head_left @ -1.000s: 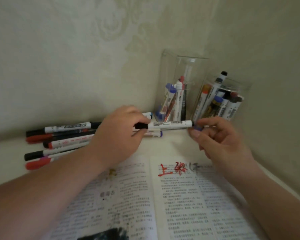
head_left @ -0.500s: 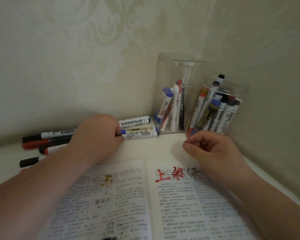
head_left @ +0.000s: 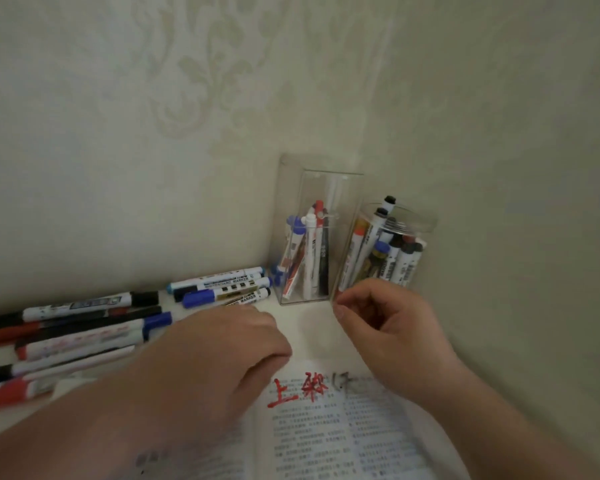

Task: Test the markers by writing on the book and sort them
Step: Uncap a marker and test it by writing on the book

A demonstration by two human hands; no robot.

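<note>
Open book (head_left: 326, 441) at 6 o'clock, red and grey test marks along its top edge. Left hand (head_left: 222, 355) knuckles-up, fingers curled under; cannot tell if they hold anything. Right hand (head_left: 395, 327) at its 3 o'clock, fingers loosely curled, empty. Loose markers (head_left: 84, 327) at 9 o'clock; square holder (head_left: 293, 202) and round jar (head_left: 425, 225), both stocked, at 1 o'clock.

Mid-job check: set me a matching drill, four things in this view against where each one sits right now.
Things:
1. square clear plastic holder
2. round clear plastic jar
3. open printed book
4. loose pile of markers

Places:
a. lying flat, far left
b. far right, just behind the right hand
c. nearest the camera, bottom of the view
d. upright, between the loose markers and the jar

Pairs: 1-d, 2-b, 3-c, 4-a
</note>
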